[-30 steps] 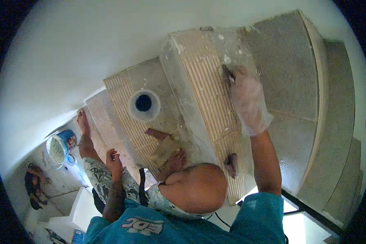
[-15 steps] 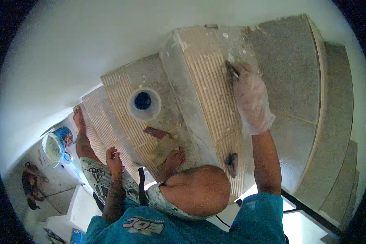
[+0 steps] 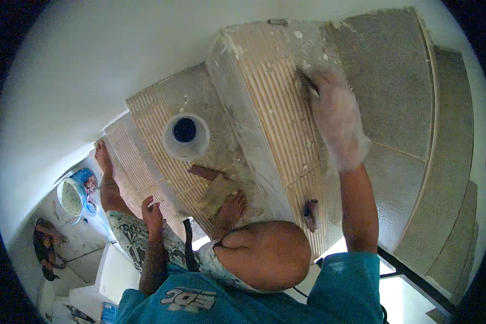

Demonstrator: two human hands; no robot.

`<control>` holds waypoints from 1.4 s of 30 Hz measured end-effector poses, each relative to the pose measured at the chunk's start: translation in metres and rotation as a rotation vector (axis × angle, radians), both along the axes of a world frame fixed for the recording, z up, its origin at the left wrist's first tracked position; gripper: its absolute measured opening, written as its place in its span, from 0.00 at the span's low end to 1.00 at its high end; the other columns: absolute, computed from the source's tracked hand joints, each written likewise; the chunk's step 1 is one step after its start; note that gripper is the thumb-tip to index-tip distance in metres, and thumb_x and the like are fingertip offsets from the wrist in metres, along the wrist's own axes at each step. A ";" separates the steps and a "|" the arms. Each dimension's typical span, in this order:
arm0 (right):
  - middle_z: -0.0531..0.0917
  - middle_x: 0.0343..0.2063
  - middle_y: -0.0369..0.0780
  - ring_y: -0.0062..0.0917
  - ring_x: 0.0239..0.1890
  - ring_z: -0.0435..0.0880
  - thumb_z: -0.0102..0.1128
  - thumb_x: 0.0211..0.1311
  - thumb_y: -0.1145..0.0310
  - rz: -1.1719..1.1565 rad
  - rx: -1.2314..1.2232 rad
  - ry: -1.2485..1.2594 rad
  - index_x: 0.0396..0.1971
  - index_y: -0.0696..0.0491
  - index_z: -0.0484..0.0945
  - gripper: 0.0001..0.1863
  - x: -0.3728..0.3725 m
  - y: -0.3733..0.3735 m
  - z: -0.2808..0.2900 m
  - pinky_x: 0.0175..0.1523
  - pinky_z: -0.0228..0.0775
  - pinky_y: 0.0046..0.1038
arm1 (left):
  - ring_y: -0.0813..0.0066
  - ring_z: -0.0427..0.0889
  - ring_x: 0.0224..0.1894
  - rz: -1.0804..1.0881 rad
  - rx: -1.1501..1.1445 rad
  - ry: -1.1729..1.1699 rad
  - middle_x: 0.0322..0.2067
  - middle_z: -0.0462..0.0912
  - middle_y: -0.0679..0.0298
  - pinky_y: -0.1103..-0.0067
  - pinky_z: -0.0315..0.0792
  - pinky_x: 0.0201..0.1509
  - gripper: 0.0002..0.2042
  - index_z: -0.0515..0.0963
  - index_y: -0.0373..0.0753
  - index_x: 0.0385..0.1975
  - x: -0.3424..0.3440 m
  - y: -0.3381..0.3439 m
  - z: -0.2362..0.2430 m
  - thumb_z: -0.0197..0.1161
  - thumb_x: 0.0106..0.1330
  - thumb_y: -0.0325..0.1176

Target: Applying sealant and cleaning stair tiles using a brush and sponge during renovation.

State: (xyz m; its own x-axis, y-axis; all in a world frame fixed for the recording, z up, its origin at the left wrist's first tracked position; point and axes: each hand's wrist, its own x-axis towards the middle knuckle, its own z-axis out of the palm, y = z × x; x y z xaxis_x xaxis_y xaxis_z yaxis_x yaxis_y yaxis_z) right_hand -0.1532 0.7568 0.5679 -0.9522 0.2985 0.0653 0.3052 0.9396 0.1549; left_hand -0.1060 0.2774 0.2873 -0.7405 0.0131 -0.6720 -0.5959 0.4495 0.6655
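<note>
My right hand (image 3: 337,116), in a thin translucent plastic glove and blurred, closes round a dark, thin-edged hand tool (image 3: 309,82); its exact kind is unclear. The tool's tip is at the inner edge of the ribbed tread strip (image 3: 275,102) of a stair, beside a band smeared with whitish paste. Down at the left, my left hand (image 3: 153,215) hangs by my knee, its fingers loosely curled with a gap at the thumb and nothing visible in them. On a lower step stands a translucent round tub (image 3: 171,141) with dark contents.
A yellowish sponge or cloth (image 3: 216,197) and a brown block (image 3: 205,173) lie by my foot. A small dark-ended tool (image 3: 311,215) rests on the ribbed strip. At the lower left are a paint bucket (image 3: 70,200) and a dog (image 3: 46,245). A white wall (image 3: 119,59) borders the stairs.
The right hand with the dark tool has moved a little up along the tread's inner edge and is more blurred. The whole view has shifted slightly. The left hand stays by the knee.
</note>
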 end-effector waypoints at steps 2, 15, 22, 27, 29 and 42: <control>0.80 0.39 0.42 0.38 0.39 0.80 0.51 0.53 0.71 0.009 -0.117 0.053 0.43 0.50 0.76 0.16 0.032 -0.007 -0.015 0.44 0.73 0.35 | 0.73 0.73 0.30 0.076 -0.016 -0.009 0.37 0.75 0.59 0.77 0.69 0.35 0.15 0.70 0.36 0.44 -0.009 -0.008 0.004 0.55 0.55 0.24; 0.78 0.32 0.47 0.41 0.36 0.78 0.53 0.51 0.76 -0.070 -0.028 0.031 0.43 0.56 0.73 0.16 -0.033 0.025 -0.022 0.40 0.71 0.35 | 0.54 0.68 0.55 -0.111 -0.057 -0.101 0.59 0.57 0.46 0.69 0.67 0.53 0.21 0.66 0.35 0.51 0.017 -0.058 -0.056 0.56 0.54 0.23; 0.77 0.32 0.46 0.42 0.36 0.77 0.55 0.52 0.73 0.104 0.019 0.055 0.42 0.56 0.71 0.15 -0.025 0.045 -0.020 0.40 0.70 0.38 | 0.54 0.69 0.55 -0.141 -0.068 0.016 0.62 0.53 0.44 0.68 0.68 0.53 0.20 0.69 0.35 0.50 0.013 -0.023 -0.033 0.56 0.56 0.28; 0.73 0.27 0.40 0.35 0.29 0.73 0.49 0.56 0.69 0.383 0.023 0.340 0.38 0.55 0.71 0.11 -0.031 0.028 -0.028 0.35 0.65 0.37 | 0.53 0.69 0.55 -0.171 -0.227 -0.033 0.62 0.53 0.45 0.68 0.67 0.53 0.20 0.68 0.35 0.50 0.010 -0.049 -0.036 0.56 0.55 0.27; 0.75 0.30 0.43 0.38 0.32 0.75 0.50 0.54 0.72 0.221 0.064 0.228 0.40 0.56 0.71 0.13 -0.034 0.026 -0.025 0.37 0.68 0.37 | 0.53 0.69 0.55 -0.120 -0.161 -0.026 0.63 0.52 0.45 0.68 0.67 0.54 0.20 0.69 0.36 0.50 0.014 -0.036 -0.037 0.56 0.55 0.27; 0.75 0.29 0.45 0.40 0.29 0.76 0.52 0.51 0.76 0.209 0.193 0.168 0.41 0.56 0.70 0.15 -0.043 0.035 -0.027 0.32 0.70 0.40 | 0.50 0.69 0.55 -0.092 -0.055 0.009 0.63 0.49 0.42 0.68 0.68 0.54 0.20 0.69 0.36 0.50 0.025 -0.037 -0.052 0.58 0.54 0.27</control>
